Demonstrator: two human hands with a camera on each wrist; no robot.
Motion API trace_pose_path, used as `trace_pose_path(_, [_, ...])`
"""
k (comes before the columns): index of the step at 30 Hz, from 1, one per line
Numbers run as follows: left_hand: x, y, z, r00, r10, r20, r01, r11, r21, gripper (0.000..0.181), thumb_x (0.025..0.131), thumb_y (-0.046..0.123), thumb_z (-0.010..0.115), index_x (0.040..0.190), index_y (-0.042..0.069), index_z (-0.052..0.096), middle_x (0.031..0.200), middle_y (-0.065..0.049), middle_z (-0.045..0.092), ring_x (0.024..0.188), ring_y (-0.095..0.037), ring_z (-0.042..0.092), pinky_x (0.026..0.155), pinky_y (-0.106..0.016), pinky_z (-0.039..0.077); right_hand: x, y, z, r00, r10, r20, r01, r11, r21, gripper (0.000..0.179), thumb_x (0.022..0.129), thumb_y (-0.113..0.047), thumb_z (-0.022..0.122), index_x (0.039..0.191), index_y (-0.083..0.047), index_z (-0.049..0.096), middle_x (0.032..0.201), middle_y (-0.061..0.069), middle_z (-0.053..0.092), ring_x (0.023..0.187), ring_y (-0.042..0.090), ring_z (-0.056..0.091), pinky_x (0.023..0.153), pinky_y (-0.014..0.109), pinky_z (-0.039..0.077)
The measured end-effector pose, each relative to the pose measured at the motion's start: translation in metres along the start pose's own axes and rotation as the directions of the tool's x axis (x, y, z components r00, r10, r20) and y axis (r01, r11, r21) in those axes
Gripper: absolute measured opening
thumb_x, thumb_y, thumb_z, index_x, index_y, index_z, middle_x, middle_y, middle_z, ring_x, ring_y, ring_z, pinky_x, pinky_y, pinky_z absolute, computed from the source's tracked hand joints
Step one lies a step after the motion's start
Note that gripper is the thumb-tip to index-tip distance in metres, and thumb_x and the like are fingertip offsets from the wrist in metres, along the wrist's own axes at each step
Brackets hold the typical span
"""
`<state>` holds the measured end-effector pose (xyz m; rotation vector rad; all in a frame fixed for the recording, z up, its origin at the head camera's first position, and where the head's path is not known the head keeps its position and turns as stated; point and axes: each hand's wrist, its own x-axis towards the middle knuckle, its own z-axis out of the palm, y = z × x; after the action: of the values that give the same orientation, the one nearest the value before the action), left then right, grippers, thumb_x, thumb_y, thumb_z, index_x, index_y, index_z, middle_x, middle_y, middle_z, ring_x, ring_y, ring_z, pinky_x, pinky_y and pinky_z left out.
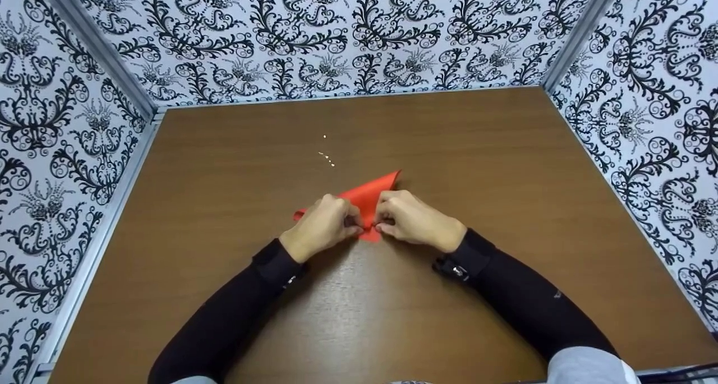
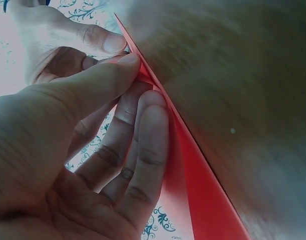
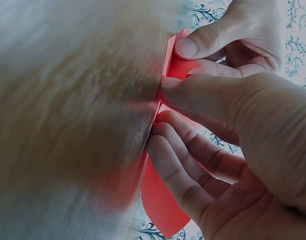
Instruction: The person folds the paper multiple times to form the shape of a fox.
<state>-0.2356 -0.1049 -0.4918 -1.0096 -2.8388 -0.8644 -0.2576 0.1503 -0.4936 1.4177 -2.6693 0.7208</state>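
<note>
A sheet of red paper (image 1: 366, 198) lies on the table at the middle, partly folded, one corner pointing up to the right and a small curled end out to the left. My left hand (image 1: 326, 222) pinches its near edge between thumb and fingers. Close beside it, my right hand (image 1: 416, 219) pinches the same edge. Both thumbs meet near a narrow folded part of the red paper (image 3: 165, 200) in the right wrist view. Seen from the left wrist, the fingers lie along the paper's slanting edge. My hands cover parts of the sheet.
The brown wooden table (image 1: 477, 148) spreads out around the hands. Beyond the paper are several small white specks (image 1: 326, 157) on the wood. Patterned black-and-white panels (image 1: 359, 36) with grey metal posts (image 1: 583, 31) enclose the back and sides.
</note>
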Motion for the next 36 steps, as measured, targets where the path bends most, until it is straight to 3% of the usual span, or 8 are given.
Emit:
trace_pose_path(6, [0.001, 0.0, 0.001, 0.999, 0.026, -0.019, -0.026, 0.999, 0.026, 0.013, 0.097, 0.011, 0.096, 0.089, 0.015, 0.087, 0.082, 0.003, 0.082, 0.071, -0.011, 0.065, 0.067, -0.03, 0.057, 0.0, -0.003, -0.002, 1.0, -0.001, 0.008, 0.001, 1.0, -0.015, 0.008, 0.098, -0.004, 0.091, 0.094, -0.007, 0.085, 0.099, 0.009, 0.074, 0.087, 0.019, 0.071, 0.078, 0.03, 0.062])
trace_pose_path(11, [0.0, 0.0, 0.002, 0.999, 0.039, -0.019, -0.038, 0.999, 0.02, 0.01, 0.096, 0.006, 0.094, 0.092, 0.014, 0.089, 0.085, 0.003, 0.083, 0.075, -0.01, 0.065, 0.07, -0.031, 0.058, -0.001, -0.007, -0.006, 0.999, 0.007, 0.048, -0.006, 1.0, -0.008, 0.009, 0.1, -0.006, 0.091, 0.094, -0.008, 0.085, 0.099, 0.008, 0.075, 0.089, 0.018, 0.07, 0.079, 0.03, 0.061])
trace_pose_path(22, [-0.002, 0.003, 0.005, 0.998, 0.061, -0.026, -0.06, 0.998, 0.029, 0.009, 0.095, 0.006, 0.095, 0.093, 0.013, 0.09, 0.085, 0.002, 0.084, 0.074, -0.01, 0.067, 0.07, -0.031, 0.06, -0.003, -0.011, -0.003, 0.998, 0.02, 0.056, -0.021, 1.0, 0.013, 0.007, 0.1, -0.005, 0.09, 0.094, -0.007, 0.086, 0.098, 0.009, 0.076, 0.091, 0.021, 0.072, 0.083, 0.037, 0.065])
trace_pose_path(30, [-0.001, 0.007, 0.007, 0.997, 0.074, -0.035, -0.073, 0.997, 0.011, 0.011, 0.094, 0.005, 0.096, 0.09, 0.013, 0.089, 0.083, 0.002, 0.084, 0.073, -0.01, 0.07, 0.069, -0.03, 0.061, -0.005, -0.013, -0.004, 0.997, 0.044, 0.056, -0.043, 0.999, -0.019, 0.011, 0.099, -0.005, 0.09, 0.091, -0.01, 0.086, 0.092, 0.004, 0.075, 0.084, 0.016, 0.069, 0.074, 0.029, 0.06])
trace_pose_path(36, [0.001, 0.011, 0.007, 0.996, 0.086, -0.031, -0.086, 0.996, 0.014, 0.011, 0.095, 0.006, 0.097, 0.09, 0.011, 0.088, 0.083, 0.001, 0.084, 0.07, -0.01, 0.066, 0.066, -0.028, 0.057, -0.005, -0.014, -0.005, 0.996, 0.066, 0.055, -0.061, 0.994, -0.085, 0.012, 0.1, -0.006, 0.09, 0.09, -0.011, 0.085, 0.088, 0.004, 0.071, 0.078, 0.014, 0.063, 0.068, 0.026, 0.054])
